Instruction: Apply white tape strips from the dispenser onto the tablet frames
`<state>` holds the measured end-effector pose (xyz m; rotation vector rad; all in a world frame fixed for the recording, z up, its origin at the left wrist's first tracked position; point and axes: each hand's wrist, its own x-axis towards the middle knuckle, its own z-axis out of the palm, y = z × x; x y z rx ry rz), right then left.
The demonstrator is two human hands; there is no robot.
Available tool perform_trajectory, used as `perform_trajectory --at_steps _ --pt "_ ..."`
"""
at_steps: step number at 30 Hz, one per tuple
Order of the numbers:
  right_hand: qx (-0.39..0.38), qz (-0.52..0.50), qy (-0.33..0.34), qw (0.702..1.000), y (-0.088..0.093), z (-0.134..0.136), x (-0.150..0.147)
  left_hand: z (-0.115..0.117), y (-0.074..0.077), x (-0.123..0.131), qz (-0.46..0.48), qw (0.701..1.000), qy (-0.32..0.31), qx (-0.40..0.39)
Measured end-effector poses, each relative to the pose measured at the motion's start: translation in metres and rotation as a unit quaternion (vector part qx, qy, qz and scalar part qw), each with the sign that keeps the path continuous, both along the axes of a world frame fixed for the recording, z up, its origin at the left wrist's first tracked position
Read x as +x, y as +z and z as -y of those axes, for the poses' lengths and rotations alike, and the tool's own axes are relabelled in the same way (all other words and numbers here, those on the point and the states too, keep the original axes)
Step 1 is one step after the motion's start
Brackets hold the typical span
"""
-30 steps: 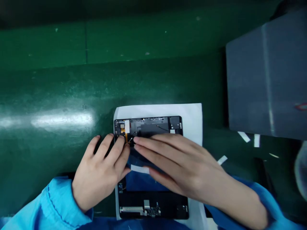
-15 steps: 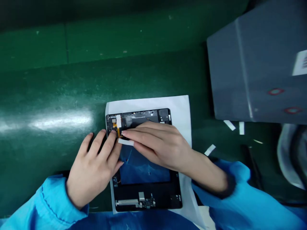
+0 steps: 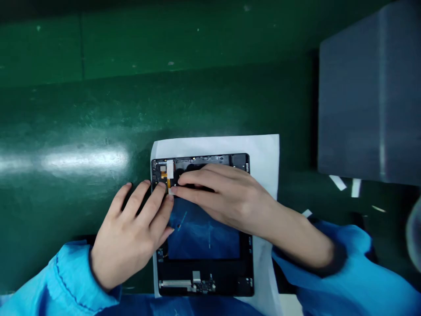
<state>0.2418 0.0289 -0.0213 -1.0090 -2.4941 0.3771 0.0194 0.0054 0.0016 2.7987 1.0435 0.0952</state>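
Observation:
An opened tablet (image 3: 204, 276) lies with its inside facing up, showing a shiny dark-blue middle and small circuit boards. At its upper left, a white tape strip (image 3: 170, 169) lies over an orange flex cable (image 3: 169, 182). My left hand (image 3: 131, 232) is spread out, its fingertips at the tablet's left edge and the index finger near the cable's lower end. My right hand (image 3: 233, 193) reaches in from the right, with a fingertip on another white strip of tape (image 3: 171, 191) by the cable. Most of that strip is hidden beneath the finger.
Under the tablet is a white sheet (image 3: 263, 175) on the green tabletop (image 3: 82, 118). A large grey box (image 3: 351, 114) stands at the right. Loose white strips (image 3: 355, 188) lie in front of it. A pale rounded object (image 3: 415, 237) shows at the right edge.
The strip in my right fingers stuck out in plain sight before; now it is down by the orange cable and mostly covered. The view has shifted, so the tablet and box appear farther right.

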Motion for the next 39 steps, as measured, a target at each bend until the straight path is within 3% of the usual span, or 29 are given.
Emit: perform_trajectory --at_steps 9,18,24,30,35,39 --pt "0.086 0.056 0.022 0.994 -0.001 0.002 0.003 0.001 0.0 0.0 0.001 1.0 0.004 -0.001" --pt "0.115 0.077 0.04 0.99 0.005 -0.004 0.001 -0.006 -0.004 -0.002 0.039 0.998 -0.001 0.048" --pt "0.137 0.051 0.025 0.989 -0.002 -0.006 0.002 -0.01 -0.001 0.002 -0.003 0.998 -0.007 0.068" --pt "0.175 0.107 0.067 0.976 0.004 -0.008 0.005 -0.006 0.003 0.007 -0.035 0.996 -0.001 0.087" --pt "0.167 0.14 0.009 0.976 0.004 0.017 0.025 -0.004 -0.002 0.004 -0.002 0.998 0.01 0.065" --pt "0.117 0.09 -0.096 0.984 -0.007 0.053 0.049 -0.007 -0.005 -0.007 0.114 0.991 0.056 -0.041"
